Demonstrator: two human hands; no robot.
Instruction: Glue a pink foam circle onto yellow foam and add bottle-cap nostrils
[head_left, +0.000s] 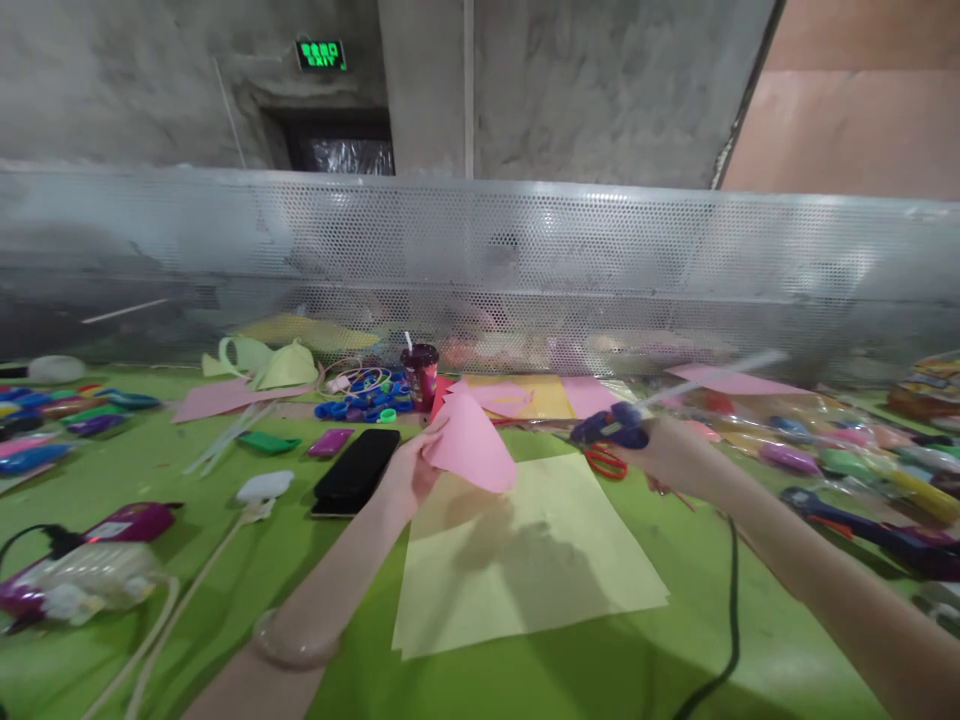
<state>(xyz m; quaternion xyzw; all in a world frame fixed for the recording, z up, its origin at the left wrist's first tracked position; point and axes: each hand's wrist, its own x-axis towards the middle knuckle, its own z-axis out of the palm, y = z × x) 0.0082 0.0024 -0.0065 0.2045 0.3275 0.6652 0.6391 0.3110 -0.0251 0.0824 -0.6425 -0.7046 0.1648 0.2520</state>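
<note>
My left hand (421, 462) grips a curved piece of pink paper (474, 440), bent like a cone, above the table. Closed round a blue hot glue gun (613, 427) is my right hand (664, 455); a long glue stick (716, 376) sticks out of its back and a dark cord (733, 620) hangs below. The glue gun's nozzle points left toward the pink paper, apart from it. Beneath both hands lie pale yellow sheets (525, 570), with shadows on them. Red-handled scissors (606, 462) rest just under the glue gun.
A black phone (358, 470) lies left of the sheets. Further left are a white charger (264, 487), cables and a power strip (112, 575). A dark cup (421, 375) with a straw stands behind. Bagged clay packs (847, 450) cover the right, and a perforated metal screen (480, 260) bounds the back.
</note>
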